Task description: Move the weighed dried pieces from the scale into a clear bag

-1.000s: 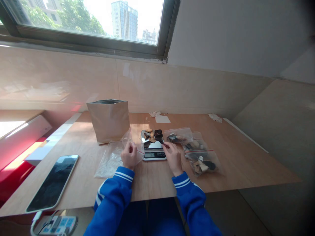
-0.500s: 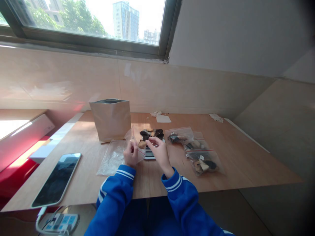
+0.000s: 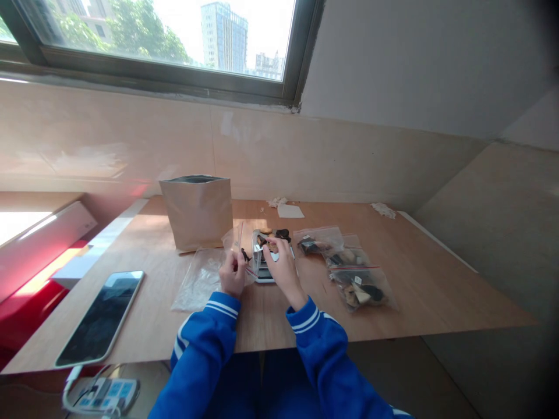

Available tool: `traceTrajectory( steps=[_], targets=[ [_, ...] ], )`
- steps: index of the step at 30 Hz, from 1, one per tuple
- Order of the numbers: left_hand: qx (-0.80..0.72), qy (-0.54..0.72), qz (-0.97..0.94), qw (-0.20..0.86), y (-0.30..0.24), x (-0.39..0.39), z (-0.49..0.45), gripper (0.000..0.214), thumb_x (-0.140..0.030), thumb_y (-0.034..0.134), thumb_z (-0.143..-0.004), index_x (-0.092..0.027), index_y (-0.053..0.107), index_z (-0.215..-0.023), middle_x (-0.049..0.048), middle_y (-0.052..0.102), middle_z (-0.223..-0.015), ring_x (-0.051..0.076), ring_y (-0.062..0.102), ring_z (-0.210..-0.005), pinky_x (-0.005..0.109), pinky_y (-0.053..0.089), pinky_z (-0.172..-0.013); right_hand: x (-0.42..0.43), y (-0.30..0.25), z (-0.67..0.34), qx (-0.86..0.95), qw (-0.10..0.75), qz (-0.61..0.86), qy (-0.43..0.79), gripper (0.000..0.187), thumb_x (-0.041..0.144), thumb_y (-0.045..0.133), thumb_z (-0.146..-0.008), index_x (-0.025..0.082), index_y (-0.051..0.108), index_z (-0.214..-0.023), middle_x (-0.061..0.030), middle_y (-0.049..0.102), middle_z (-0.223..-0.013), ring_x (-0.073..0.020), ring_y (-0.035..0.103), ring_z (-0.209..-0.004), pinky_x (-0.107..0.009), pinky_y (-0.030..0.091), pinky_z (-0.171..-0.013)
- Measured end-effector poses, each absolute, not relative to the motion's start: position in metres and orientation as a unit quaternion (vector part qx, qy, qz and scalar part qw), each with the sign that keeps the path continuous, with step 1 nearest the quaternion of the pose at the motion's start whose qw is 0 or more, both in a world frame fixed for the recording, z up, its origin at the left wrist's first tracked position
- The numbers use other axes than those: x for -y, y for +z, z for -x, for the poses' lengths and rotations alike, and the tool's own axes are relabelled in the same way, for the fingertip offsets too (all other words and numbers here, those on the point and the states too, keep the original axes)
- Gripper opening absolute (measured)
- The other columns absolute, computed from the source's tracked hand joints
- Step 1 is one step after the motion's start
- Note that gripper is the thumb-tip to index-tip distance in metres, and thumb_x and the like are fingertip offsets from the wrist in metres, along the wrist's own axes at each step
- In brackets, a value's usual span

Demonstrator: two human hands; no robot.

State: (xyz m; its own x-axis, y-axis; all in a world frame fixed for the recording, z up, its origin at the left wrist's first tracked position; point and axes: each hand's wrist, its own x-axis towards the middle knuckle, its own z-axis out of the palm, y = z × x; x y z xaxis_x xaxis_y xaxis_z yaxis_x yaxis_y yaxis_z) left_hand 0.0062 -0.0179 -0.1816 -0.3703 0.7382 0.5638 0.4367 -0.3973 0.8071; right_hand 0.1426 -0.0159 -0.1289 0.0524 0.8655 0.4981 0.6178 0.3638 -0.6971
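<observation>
Fingers (image 3: pixel 236 263) of left hand (image 3: pixel 231 277) pinch clear zip bag (image 3: pixel 203 282) at its mouth, bag lying on tabletop (image 3: pixel 414 279) beside scale (image 3: pixel 263 273). Right hand (image 3: pixel 283 269) curls over dried pieces (image 3: pixel 274 237); grip unclear. Judgement: hold mouth wide, feed pieces low.

One view only: a camera worn on the person's head, facing forward and somewhat down across the wooden table (image 3: pixel 414 291) toward the tiled wall (image 3: pixel 131 145) and the window (image 3: pixel 174 35). It sits just behind the near table edge. The left hand (image 3: pixel 231 273) and right hand (image 3: pixel 283 270) meet mid-frame, small in the wide-angle picture.
</observation>
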Motion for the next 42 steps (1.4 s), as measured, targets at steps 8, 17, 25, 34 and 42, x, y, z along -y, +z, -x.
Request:
traceTrajectory(
  steps=[8, 17, 25, 34, 42],
  targets=[
    [-0.549, 0.645, -0.517, 0.124, -0.181, 0.017, -0.006, 0.03, -0.034, 0.046, -0.089, -0.021, 0.043, -0.061, -0.0048, 0.046, -0.048, 0.009, 0.042, -0.043, 0.02, 0.035, -0.046, -0.017, -0.163, -0.151, 0.813, 0.29, 0.504, 0.006, 0.04, 0.037, 0.043, -0.095, 0.021, 0.052, -0.131, -0.0127, 0.046, -0.142, -0.0288, 0.04, -0.131, -0.047, 0.035, -0.106],
    [-0.564, 0.634, -0.51, 0.139, -0.178, 0.018, -0.007, 0.03, -0.035, 0.045, -0.088, -0.021, 0.043, -0.061, -0.0049, 0.046, -0.047, 0.009, 0.042, -0.043, 0.021, 0.034, -0.045, -0.019, -0.17, -0.146, 0.819, 0.248, 0.515, -0.043, 0.036, 0.038, 0.055, -0.089, 0.02, 0.058, -0.12, -0.015, 0.057, -0.121, -0.0296, 0.05, -0.113, -0.043, 0.038, -0.092],
    [-0.561, 0.633, -0.513, 0.146, -0.181, 0.016, -0.007, 0.03, -0.035, 0.045, -0.089, -0.021, 0.044, -0.063, -0.0035, 0.051, -0.052, 0.009, 0.045, -0.047, 0.021, 0.035, -0.048, -0.037, -0.161, -0.147, 0.828, 0.238, 0.5, -0.088, 0.026, 0.035, 0.043, -0.096, 0.018, 0.062, -0.097, -0.0108, 0.064, -0.092, -0.0238, 0.057, -0.09, -0.036, 0.036, -0.083],
    [-0.565, 0.635, -0.503, 0.157, -0.183, 0.014, -0.008, 0.032, -0.039, 0.043, -0.09, -0.021, 0.044, -0.063, -0.0031, 0.051, -0.054, 0.01, 0.047, -0.048, 0.022, 0.035, -0.048, -0.04, -0.156, -0.145, 0.778, 0.373, 0.503, 0.04, 0.031, 0.034, 0.035, -0.099, 0.02, 0.057, -0.083, -0.0061, 0.065, -0.082, -0.0193, 0.061, -0.077, -0.03, 0.042, -0.072],
    [-0.559, 0.629, -0.516, 0.159, -0.181, 0.015, -0.007, 0.031, -0.038, 0.044, -0.09, -0.021, 0.043, -0.063, -0.0043, 0.046, -0.052, 0.01, 0.044, -0.047, 0.021, 0.035, -0.05, -0.029, -0.103, -0.121, 0.667, 0.514, 0.506, 0.187, 0.028, 0.042, 0.048, -0.091, 0.021, 0.059, -0.077, -0.0008, 0.065, -0.069, -0.0158, 0.061, -0.064, -0.025, 0.043, -0.062]
  ],
)
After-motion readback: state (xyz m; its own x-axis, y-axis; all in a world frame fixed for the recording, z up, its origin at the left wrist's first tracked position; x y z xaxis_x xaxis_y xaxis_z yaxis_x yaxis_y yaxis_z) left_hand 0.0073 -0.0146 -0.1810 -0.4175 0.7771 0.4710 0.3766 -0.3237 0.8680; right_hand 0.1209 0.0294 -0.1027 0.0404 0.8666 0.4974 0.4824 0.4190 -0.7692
